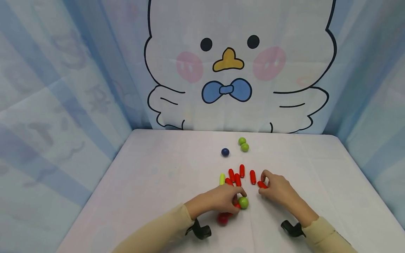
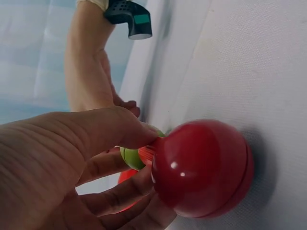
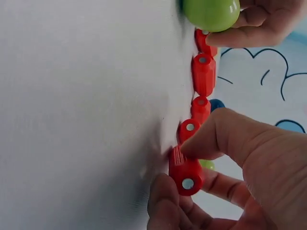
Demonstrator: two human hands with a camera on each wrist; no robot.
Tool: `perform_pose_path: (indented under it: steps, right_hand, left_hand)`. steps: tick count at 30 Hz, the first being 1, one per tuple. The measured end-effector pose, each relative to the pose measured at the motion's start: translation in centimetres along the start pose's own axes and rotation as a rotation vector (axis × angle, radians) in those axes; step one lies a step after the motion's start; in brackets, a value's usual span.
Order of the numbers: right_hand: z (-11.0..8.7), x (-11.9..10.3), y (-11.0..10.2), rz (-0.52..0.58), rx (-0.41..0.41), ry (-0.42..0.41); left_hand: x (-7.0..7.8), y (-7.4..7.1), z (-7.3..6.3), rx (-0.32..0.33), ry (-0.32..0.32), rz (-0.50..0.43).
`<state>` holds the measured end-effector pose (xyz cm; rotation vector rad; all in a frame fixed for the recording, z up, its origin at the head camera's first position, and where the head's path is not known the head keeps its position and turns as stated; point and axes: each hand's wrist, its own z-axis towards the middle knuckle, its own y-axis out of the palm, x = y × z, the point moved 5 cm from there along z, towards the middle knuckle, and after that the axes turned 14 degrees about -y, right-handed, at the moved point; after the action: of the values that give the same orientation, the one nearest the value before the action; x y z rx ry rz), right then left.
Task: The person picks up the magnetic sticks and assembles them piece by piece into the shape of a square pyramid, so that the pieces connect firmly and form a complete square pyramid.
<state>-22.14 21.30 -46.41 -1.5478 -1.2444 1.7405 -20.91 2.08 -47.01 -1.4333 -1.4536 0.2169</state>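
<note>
Red and partly covered, one rod (image 1: 261,185) was pinched in the right hand's grip (image 1: 280,189), beyond and right of the nearest green ball (image 1: 243,202). Just left of that ball, the left hand's grip (image 1: 223,198) held a second rod (image 2: 146,153), mostly hidden by that hand and a red ball (image 2: 201,167).

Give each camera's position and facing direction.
Head: on the head, facing forward and down at a white tabletop; left hand, right hand, beige cloth sleeves show.
Left wrist: worn there, facing that hand and a glossy red ball; right hand beyond.
Right wrist: worn there, facing that hand and a red cylinder; left hand beyond.
Both wrist views share a glossy green ball.
</note>
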Motion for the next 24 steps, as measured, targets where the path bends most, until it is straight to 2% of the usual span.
perform_pose_path:
  steps: [3,6,10,12,16,24]
  right_hand:
    - [0.0,0.3,-0.2,-0.035,0.018,-0.023]
    - [-0.1,0.5,-0.4,-0.05,0.013,-0.001]
    - [-0.4,0.5,-0.3,-0.015,-0.047,0.048]
    - [-0.5,0.1,-0.2,0.011,-0.075,0.047]
    - [-0.8,-0.9,0.4,0.079,-0.11,0.002]
    - [-1.0,-3.6,1.5,0.194,-0.142,-0.101]
  left_hand:
    - [-0.5,0.0,-0.1,-0.002,-0.014,-0.039]
    - [-1.1,0.0,-0.1,0.004,-0.036,-0.093]
    - [-2.2,0.1,-0.3,0.007,-0.08,-0.199]
    - [-2.6,0.1,-0.4,0.013,-0.109,-0.241]
    - [-3.0,0.0,-0.6,0.021,-0.157,-0.294]
    - [-3.4,-0.1,-0.8,0.046,-0.194,-0.37]
